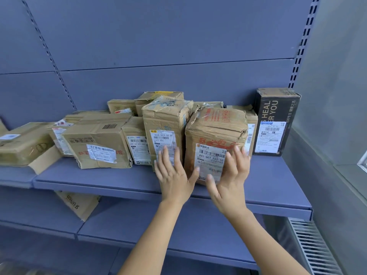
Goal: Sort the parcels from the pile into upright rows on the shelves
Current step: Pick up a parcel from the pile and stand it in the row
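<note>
A crumpled brown parcel (216,143) stands upright on the blue shelf (274,187), long axis vertical, its white shipping label (211,164) facing outward toward the camera. Red printing covers its dented top and upper front, and loose clear tape wrinkles along its edges (the cardboard is badly creased at the upper right corner). It sits in the front row, just right of centre of the view.

The left hand (173,171) is spread flat with fingers apart, at about 8 o'clock from the parcel, its thumb at the parcel's lower left edge and its fingers overlapping the taller parcel (163,130) next door. The right hand (231,175) is likewise open, fingers splayed, at 4 o'clock, lying over the label's right side. Neither hand grips anything; both are motion-blurred, so true contact is hard to tell.

At 3 o'clock, a black box (277,122) stands upright at the shelf's end. At 9 o'clock, a low wide carton (97,143) leans crookedly.
</note>
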